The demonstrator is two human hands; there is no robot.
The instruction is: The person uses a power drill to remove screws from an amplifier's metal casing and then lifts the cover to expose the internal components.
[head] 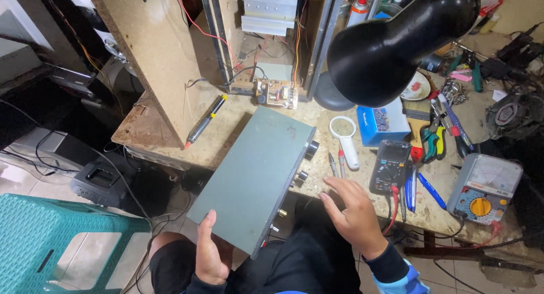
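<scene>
My left hand (212, 254) grips the near edge of a grey-green metal amplifier case (255, 172), thumb on its top. The case lies tilted, its far end on the workbench (226, 132) and its near end over my lap. Black knobs (311, 148) stick out of its right face. My right hand (354, 212) hovers open, fingers spread, just right of the case near the bench's front edge, holding nothing. Two marker pens (337, 163) and a white magnifying glass (344, 135) lie just beyond its fingertips.
A black desk lamp head (396, 42) hangs over the bench. A black multimeter (390, 166), an analog meter (484, 186), a blue box (382, 124), pliers (433, 141) and a circuit board (276, 94) sit on the bench. A soldering iron (205, 121) lies left. A teal stool (51, 243) stands at lower left.
</scene>
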